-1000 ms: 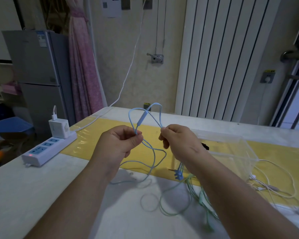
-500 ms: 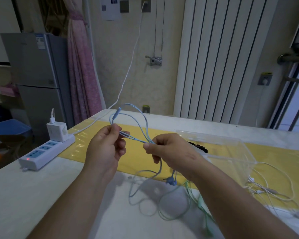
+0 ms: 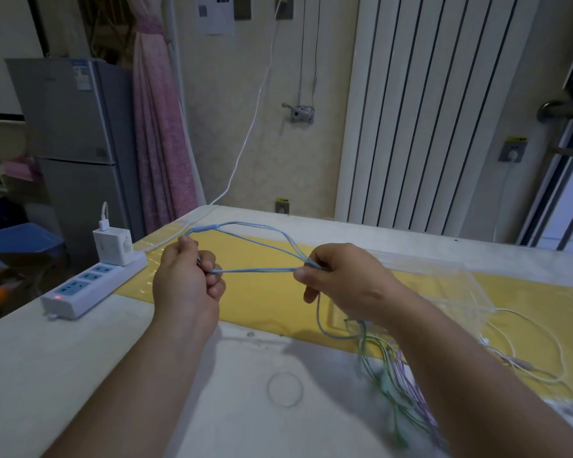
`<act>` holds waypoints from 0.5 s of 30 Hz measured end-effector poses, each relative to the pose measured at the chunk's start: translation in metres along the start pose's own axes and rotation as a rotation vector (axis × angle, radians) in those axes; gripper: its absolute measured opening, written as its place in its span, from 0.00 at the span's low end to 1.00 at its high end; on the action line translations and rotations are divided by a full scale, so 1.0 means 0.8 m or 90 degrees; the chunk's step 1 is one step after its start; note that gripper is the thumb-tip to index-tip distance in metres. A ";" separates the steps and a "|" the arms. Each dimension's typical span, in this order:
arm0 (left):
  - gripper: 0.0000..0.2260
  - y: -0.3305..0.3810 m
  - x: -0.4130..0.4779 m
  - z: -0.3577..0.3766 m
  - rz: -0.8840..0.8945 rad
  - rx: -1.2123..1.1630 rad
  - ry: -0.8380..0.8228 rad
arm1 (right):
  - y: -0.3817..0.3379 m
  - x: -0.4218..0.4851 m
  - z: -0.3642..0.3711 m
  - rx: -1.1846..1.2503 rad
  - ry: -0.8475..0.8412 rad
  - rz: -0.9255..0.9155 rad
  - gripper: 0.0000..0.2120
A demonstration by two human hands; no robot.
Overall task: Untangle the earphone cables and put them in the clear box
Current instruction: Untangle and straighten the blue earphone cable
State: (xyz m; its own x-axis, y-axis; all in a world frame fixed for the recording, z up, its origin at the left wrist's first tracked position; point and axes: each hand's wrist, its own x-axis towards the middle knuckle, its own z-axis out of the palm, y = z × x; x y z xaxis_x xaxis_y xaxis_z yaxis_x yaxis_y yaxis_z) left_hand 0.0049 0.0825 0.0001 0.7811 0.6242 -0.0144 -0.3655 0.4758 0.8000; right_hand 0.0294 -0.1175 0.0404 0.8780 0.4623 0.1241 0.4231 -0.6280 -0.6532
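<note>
A blue earphone cable [image 3: 252, 270] is stretched taut between my two hands above the yellow mat. My left hand [image 3: 186, 285] is closed around one end of it. My right hand [image 3: 344, 282] pinches the other end, and a second loop of the cable with its inline remote [image 3: 201, 229] arcs above. The cable's tail drops from my right hand to the table. Green and purple earphone cables [image 3: 397, 368] lie tangled under my right forearm. The clear box [image 3: 457, 289] stands on the mat behind my right hand. A white earphone cable [image 3: 543, 345] lies to its right.
A white power strip [image 3: 90, 287] with a charger plugged in lies at the table's left edge, its white cord running up to a wall socket. The yellow mat [image 3: 265, 292] runs across the table. A fridge and a pink curtain stand beyond the left edge.
My hands have moved apart, pulling the blue cable from loose loops into a taut line. The hanging part has been drawn up off the table toward my right hand.
</note>
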 end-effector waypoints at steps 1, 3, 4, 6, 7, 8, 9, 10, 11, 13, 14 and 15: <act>0.10 -0.001 -0.001 0.000 0.003 0.004 -0.001 | 0.001 0.000 0.000 0.000 -0.004 0.004 0.13; 0.10 -0.001 -0.002 0.001 0.013 0.021 -0.006 | 0.002 0.001 -0.001 -0.013 0.007 0.008 0.15; 0.09 -0.002 -0.002 0.000 0.019 0.032 -0.010 | 0.004 0.002 -0.002 -0.023 0.012 0.007 0.16; 0.09 -0.002 -0.002 -0.002 0.029 0.051 -0.013 | 0.005 0.001 -0.004 -0.044 0.000 0.002 0.13; 0.09 -0.002 -0.001 -0.003 0.031 0.056 -0.010 | 0.006 0.001 -0.004 -0.049 -0.011 0.001 0.10; 0.09 -0.002 0.000 -0.004 0.030 0.059 -0.006 | 0.006 0.000 -0.005 -0.047 -0.020 0.004 0.07; 0.09 -0.002 0.002 -0.004 0.027 0.060 0.000 | 0.007 0.000 -0.006 -0.036 -0.027 0.012 0.06; 0.09 -0.002 0.003 -0.005 0.025 0.058 0.004 | 0.008 0.000 -0.007 -0.019 -0.033 0.022 0.07; 0.09 -0.002 0.004 -0.006 0.022 0.052 0.007 | 0.009 0.000 -0.008 0.000 -0.035 0.032 0.08; 0.09 -0.003 0.006 -0.006 0.014 0.037 0.011 | 0.010 -0.001 -0.011 0.024 -0.041 0.042 0.09; 0.09 -0.003 0.006 -0.006 0.011 0.035 0.010 | 0.011 -0.002 -0.012 0.028 -0.049 0.041 0.09; 0.09 -0.004 0.007 -0.006 0.008 0.037 0.009 | 0.010 -0.003 -0.014 0.032 -0.056 0.038 0.09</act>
State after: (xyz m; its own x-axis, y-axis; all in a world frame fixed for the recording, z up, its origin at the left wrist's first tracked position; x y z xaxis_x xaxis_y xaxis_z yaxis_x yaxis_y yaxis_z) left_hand 0.0078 0.0876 -0.0051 0.7690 0.6392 -0.0117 -0.3458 0.4312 0.8334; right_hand 0.0335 -0.1306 0.0428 0.8772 0.4798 0.0185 0.3565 -0.6251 -0.6944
